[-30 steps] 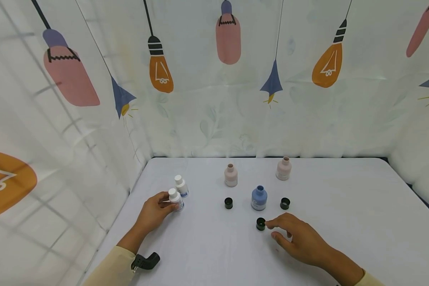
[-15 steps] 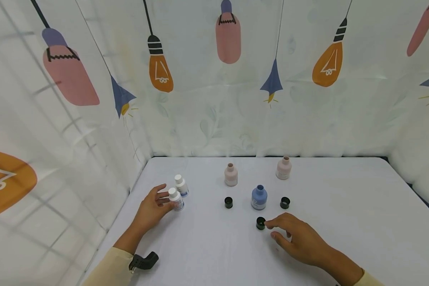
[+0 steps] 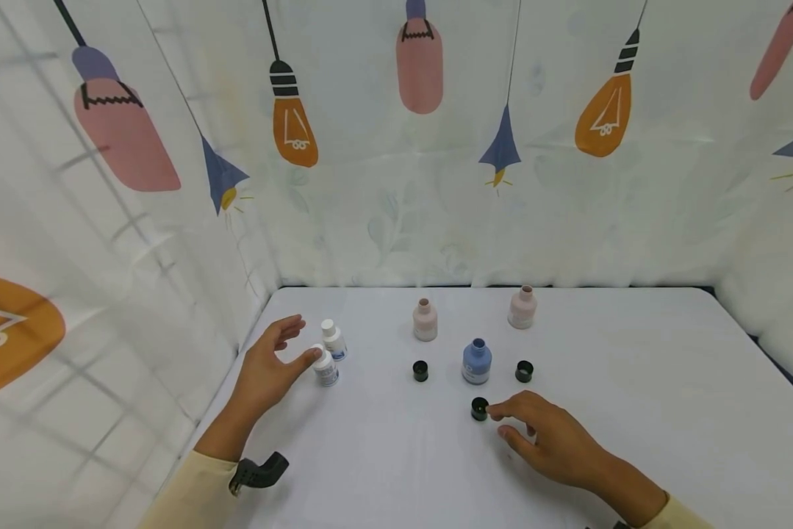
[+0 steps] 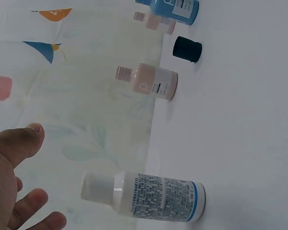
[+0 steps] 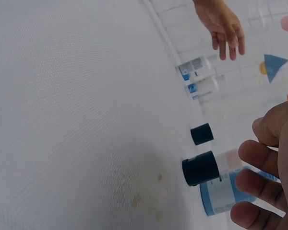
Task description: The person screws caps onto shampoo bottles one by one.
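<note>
My left hand (image 3: 262,376) is spread beside two white bottles with their white caps on. In the head view its thumb overlaps the nearer bottle (image 3: 327,370); in the left wrist view the fingers stand clear of a white bottle (image 4: 164,197). The farther white bottle (image 3: 334,341) is just behind. My right hand (image 3: 550,441) hovers with loosely bent fingers and holds nothing. Its index fingertip is by a black cap (image 3: 479,409), and the right wrist view shows a gap between the fingers and that cap (image 5: 201,168).
An uncapped blue bottle (image 3: 477,363) stands mid-table. Two uncapped pale pink bottles (image 3: 425,322) (image 3: 522,308) are farther back. Two more black caps (image 3: 420,371) (image 3: 524,371) lie on the white table (image 3: 383,455). Printed cloth (image 3: 370,220) hangs behind the table and at the left.
My left hand has let go of the nearer white bottle, with its fingers opening and the hand rising and drawing back left. The right hand keeps its place by the black cap.
</note>
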A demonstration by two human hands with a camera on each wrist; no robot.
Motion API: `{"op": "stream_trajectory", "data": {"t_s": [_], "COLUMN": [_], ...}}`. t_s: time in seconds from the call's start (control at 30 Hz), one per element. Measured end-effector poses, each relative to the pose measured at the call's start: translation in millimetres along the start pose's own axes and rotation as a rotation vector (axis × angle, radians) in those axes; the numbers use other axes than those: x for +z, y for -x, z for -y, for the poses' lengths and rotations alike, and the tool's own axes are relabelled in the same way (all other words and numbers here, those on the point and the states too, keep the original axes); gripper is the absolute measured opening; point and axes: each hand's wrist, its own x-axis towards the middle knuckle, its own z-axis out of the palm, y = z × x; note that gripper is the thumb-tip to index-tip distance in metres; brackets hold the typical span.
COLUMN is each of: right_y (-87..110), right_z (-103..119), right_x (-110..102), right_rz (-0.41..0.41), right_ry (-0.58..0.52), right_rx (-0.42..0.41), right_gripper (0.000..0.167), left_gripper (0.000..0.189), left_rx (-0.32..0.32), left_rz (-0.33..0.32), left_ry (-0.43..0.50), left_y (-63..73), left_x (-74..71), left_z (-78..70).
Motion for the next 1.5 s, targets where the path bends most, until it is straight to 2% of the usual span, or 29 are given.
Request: {"op": "stream_trajectory", "data": {"t_s": [0.13,0.2,0.37,0.57,0.8,1.07,1.3,1.5], "right_y": [-1.0,-1.4,-1.7,0.2,2.1,4.6,5.8,7.2], "right_z": [-1.2,-1.4,-1.7,-1.7,-2.4,-1.1,-2.0,-3.5], "right_x": [0.5,0.5,0.3,0.1,-0.1,-1.6,-2.5,-2.6], "right_rz": [-0.004,-0.004,-0.008,-0.014,-0.017,0.0,0.012,0.015], "right_ry": [0.003,0.005,0.007,0.004,0.009,0.009,0.007,0.01], "right_rx": [-0.007,-0.007,-0.006,-0.002,0.006,0.035,0.044,0.043], "right_gripper": [0.031,0.031,0.031,0.032,0.032,0.03,0.029,0.029], "left_gripper": [0.077,0.074,0.065,0.062,0.061,0.058,0.063,0.061], "left_rx": [0.064,0.087,0.115,0.165,0.168,0.147,0.19,0.199], "left_rz": [-0.032,-0.028,0.018,0.093,0.168,0.298,0.391,0.452], "left_ry": [-0.008,-0.001,0.014,0.059,0.074,0.126,0.093,0.068], "left_y": [-1.4,-1.7,-2.3,-3.0,-3.6,-6.2,-8.6,-10.9], "left_x": [-1.1,-1.9,-1.0,8.3,26.3,53.5,78.1,94.1], "left_z": [-8.7,-14.4,-28.3,-39.2,-51.7,-63.9,-68.4,-75.0]}}
